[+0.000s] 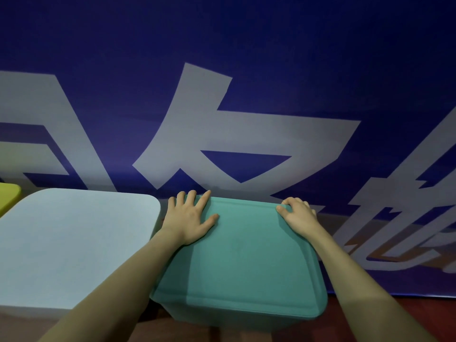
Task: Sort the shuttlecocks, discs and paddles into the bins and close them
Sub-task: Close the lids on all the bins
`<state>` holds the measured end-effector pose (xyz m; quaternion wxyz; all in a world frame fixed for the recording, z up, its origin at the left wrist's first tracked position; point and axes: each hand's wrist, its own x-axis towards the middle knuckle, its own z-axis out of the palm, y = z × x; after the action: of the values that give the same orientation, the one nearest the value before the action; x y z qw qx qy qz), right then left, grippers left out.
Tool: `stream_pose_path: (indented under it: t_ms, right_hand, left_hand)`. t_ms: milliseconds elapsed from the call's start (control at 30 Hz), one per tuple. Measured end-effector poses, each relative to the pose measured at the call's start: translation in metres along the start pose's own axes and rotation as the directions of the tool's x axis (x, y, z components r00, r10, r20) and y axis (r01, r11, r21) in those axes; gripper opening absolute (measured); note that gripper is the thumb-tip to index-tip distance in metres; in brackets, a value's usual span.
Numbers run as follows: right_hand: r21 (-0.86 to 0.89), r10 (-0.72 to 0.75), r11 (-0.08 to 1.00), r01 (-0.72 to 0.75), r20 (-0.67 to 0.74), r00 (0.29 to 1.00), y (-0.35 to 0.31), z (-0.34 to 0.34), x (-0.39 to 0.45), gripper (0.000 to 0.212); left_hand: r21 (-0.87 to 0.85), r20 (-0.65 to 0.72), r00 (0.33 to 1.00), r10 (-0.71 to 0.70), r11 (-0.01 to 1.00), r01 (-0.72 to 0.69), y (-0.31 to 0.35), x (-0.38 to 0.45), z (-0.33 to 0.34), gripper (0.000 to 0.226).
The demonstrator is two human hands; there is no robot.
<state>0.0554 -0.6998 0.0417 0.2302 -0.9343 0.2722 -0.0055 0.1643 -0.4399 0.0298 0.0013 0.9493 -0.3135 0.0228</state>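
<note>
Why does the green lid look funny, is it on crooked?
Nothing looks wrong. The green lid sits flat on its bin, the left hand pressing its far left corner, the right hand curled over the far right corner.

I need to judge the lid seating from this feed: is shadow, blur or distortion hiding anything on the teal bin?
Head view: a shadow darkens the left part of the teal lid under the left hand; the right hand at the far corner is sharp; wide-angle bending curves the blue banner and the pale blue lid; no glare.
</note>
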Motion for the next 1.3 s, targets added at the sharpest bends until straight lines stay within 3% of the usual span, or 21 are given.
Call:
stream_pose_path:
  t_ms: [100, 267, 467, 900, 1033, 1167, 1300]
  right_hand:
    - [-0.042, -0.003, 0.999, 0.004, 0.015, 1.0, 0.001, 0.001, 0.001, 0.032]
    - [-0.027, -0.029, 0.999, 0.027, -0.083, 0.996, 0.004, 0.007, -0.005, 0.032]
    - [-0.077, -0.019, 0.997, 0.017, -0.02, 1.0, 0.001, 0.006, -0.004, 0.034]
    - [-0.03, -0.008, 1.0, 0.006, -0.042, 0.999, 0.001, 0.009, -0.003, 0.032]
    - [0.113, -0.031, 0.992, 0.048, -0.148, 0.988, 0.005, 0.011, -0.007, 0.024]
    - [0.002, -0.028, 1.0, 0.029, -0.286, 0.958, 0.001, 0.009, -0.02, 0.039]
    - [-0.03, 0.034, 0.999, -0.043, -0.261, 0.965, 0.004, 0.012, -0.05, 0.051]
  left_hand:
    - [0.008, -0.008, 1.0, 0.001, 1.0, 0.0, -0.001, 0.006, 0.001, 0.093]
    - [-0.026, -0.036, 0.999, -0.007, 1.0, 0.006, -0.002, 0.011, 0.001, 0.094]
    - [-0.082, 0.024, 0.999, -0.026, 0.996, 0.028, 0.004, -0.01, 0.002, 0.089]
    - [-0.067, -0.065, 0.997, -0.044, 0.997, 0.04, 0.0, 0.005, 0.005, 0.09]
    - [-0.063, -0.07, 0.996, -0.052, 0.997, 0.048, 0.0, 0.002, 0.007, 0.09]
    - [-0.09, -0.008, 0.995, -0.104, 0.991, 0.102, 0.001, -0.003, 0.005, 0.087]
    - [-0.117, -0.029, 0.979, -0.2, 0.974, 0.195, 0.008, -0.013, -0.007, 0.074]
